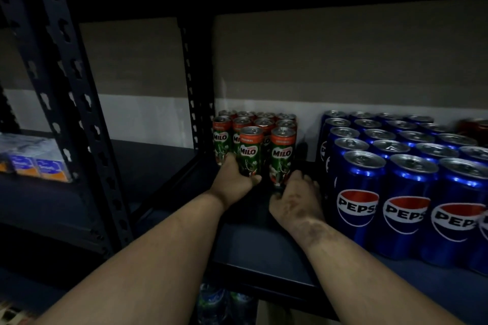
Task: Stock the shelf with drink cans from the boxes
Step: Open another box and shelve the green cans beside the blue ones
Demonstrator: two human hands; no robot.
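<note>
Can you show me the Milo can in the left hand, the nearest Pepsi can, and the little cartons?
Milo can point(248, 152): head view, on its logo.
Pepsi can point(357, 208): head view, on its round logo.
Cartons point(39, 165): head view, on a front face.

Slim green-and-red Milo cans point(253, 140) stand at the back left corner of the dark metal shelf point(264, 250); blue Pepsi cans point(404, 166) fill rows along its right side, near them.

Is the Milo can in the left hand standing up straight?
Upright: the Milo can has its top up, label level, left hand gripping its base.
</note>
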